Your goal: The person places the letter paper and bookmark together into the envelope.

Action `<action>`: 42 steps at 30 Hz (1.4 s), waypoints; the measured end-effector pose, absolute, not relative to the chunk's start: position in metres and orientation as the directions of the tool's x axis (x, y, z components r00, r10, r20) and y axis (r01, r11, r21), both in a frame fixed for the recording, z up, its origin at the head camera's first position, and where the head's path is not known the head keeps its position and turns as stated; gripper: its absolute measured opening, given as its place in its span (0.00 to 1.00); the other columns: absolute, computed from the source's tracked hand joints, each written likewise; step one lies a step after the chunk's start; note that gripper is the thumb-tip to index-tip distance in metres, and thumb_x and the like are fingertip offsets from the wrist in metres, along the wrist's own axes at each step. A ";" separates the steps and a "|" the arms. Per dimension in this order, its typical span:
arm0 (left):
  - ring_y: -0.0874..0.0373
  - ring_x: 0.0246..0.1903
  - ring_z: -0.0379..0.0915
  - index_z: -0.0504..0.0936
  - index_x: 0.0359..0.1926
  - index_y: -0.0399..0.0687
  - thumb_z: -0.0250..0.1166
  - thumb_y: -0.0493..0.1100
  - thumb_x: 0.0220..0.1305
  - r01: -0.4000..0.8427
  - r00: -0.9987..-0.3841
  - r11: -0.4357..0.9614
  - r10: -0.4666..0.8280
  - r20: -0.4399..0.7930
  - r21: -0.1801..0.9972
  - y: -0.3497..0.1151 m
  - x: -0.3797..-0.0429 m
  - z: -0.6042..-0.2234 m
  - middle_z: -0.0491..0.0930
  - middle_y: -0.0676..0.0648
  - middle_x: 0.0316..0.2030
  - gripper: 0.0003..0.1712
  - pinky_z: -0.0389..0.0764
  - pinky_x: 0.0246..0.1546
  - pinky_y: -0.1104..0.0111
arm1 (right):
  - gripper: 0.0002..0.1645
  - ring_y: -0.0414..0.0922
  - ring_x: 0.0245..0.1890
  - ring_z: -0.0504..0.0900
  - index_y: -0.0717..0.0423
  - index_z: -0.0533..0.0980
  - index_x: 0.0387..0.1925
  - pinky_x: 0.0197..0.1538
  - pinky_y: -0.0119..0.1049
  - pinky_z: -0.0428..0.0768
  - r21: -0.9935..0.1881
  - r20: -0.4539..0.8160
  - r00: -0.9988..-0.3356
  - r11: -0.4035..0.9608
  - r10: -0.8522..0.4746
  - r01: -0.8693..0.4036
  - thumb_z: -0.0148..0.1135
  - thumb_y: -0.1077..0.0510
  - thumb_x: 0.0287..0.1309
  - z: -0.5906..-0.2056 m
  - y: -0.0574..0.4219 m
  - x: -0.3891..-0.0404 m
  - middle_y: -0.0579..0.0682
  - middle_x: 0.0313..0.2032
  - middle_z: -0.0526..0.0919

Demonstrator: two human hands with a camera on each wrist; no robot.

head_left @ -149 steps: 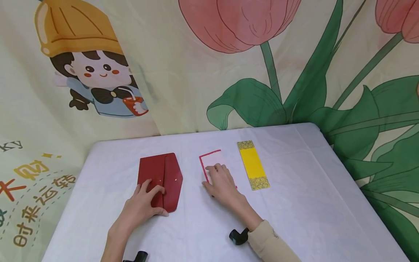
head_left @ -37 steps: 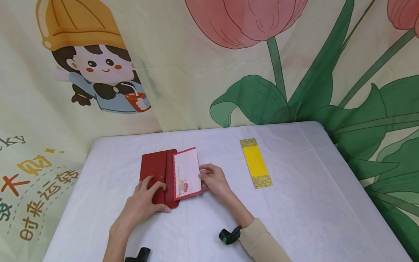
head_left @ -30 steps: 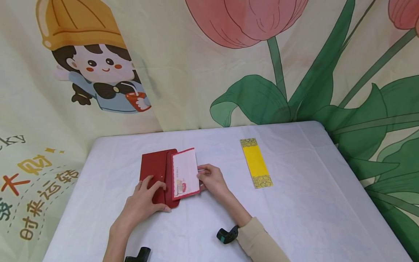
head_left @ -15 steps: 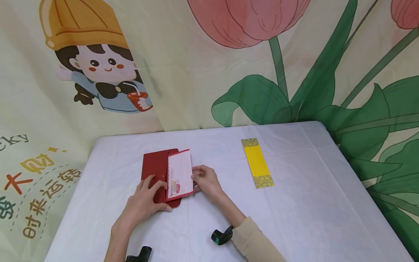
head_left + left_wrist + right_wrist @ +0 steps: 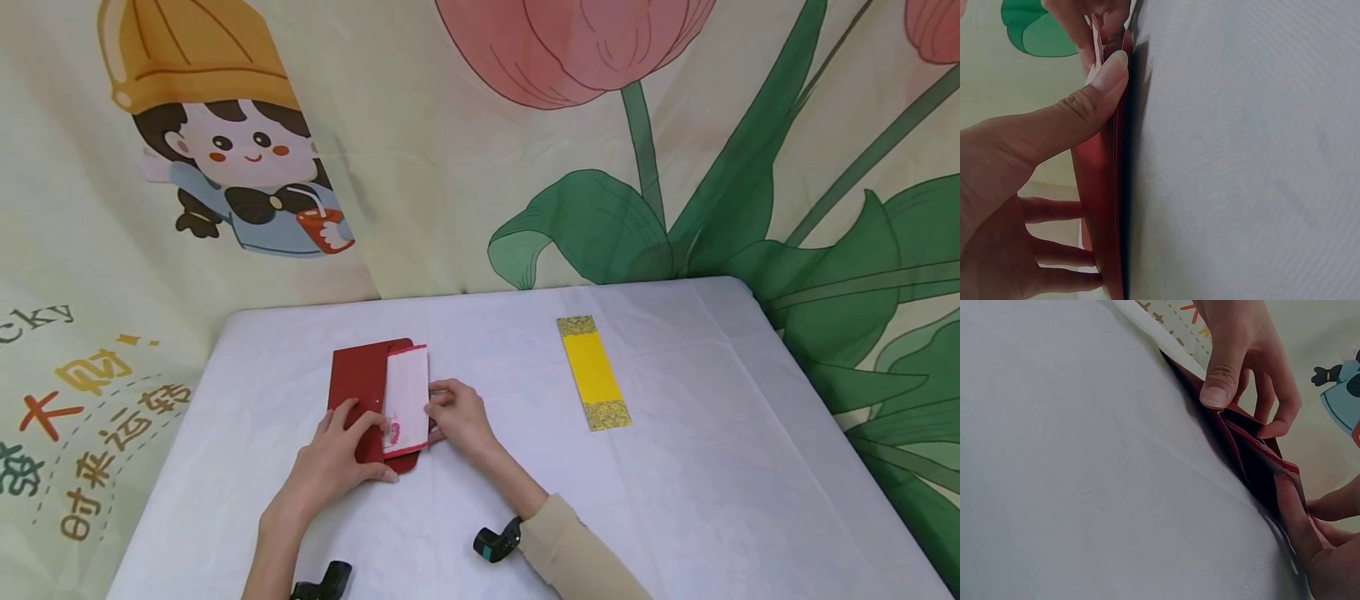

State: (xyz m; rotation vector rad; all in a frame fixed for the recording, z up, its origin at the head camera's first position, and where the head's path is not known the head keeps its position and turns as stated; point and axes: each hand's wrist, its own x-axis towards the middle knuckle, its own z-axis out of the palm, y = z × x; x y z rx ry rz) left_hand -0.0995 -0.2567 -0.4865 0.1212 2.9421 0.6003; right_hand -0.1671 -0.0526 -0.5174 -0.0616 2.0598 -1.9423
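A dark red envelope (image 5: pixel 356 375) lies on the white table with its flap to the right. My left hand (image 5: pixel 330 454) holds it, thumb at the near edge and fingertips on its upper face. In the right wrist view the pocket mouth gapes beside the left index finger. A white card (image 5: pixel 407 392) with a red border lies over the flap, its left part hidden inside the pocket. My right hand (image 5: pixel 465 421) pinches the card's right edge; in the right wrist view one finger (image 5: pixel 1294 515) lies along the card's underside.
A yellow strip (image 5: pixel 594 371) with patterned gold ends lies to the right on the white tablecloth (image 5: pixel 720 433). Black wrist devices (image 5: pixel 497 542) sit by both forearms. A printed curtain (image 5: pixel 420 150) hangs behind the table's far edge.
The right hand has picked up the card from the table and brought it left over the flap. In the last half second the card's left part has slid into the pocket. The left hand stays put.
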 end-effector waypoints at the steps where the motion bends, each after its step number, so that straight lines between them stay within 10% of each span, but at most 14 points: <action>1: 0.27 0.68 0.56 0.77 0.59 0.57 0.83 0.63 0.43 0.053 -0.988 0.918 0.107 -0.116 0.394 -0.257 -0.100 -0.487 0.58 0.30 0.71 0.43 0.77 0.49 0.30 | 0.21 0.41 0.25 0.84 0.64 0.77 0.58 0.26 0.39 0.86 -0.981 -0.193 -0.951 0.085 -0.242 0.177 0.63 0.68 0.64 -0.517 -0.054 -0.167 0.54 0.36 0.87; 42: 0.27 0.68 0.55 0.77 0.58 0.56 0.82 0.62 0.45 0.044 -0.987 0.917 0.103 -0.126 0.397 -0.257 -0.099 -0.486 0.58 0.30 0.72 0.41 0.77 0.47 0.30 | 0.24 0.40 0.16 0.83 0.70 0.75 0.63 0.22 0.30 0.83 -0.971 -0.075 -0.944 0.238 -0.321 -0.004 0.61 0.72 0.65 -0.508 -0.090 -0.165 0.56 0.35 0.84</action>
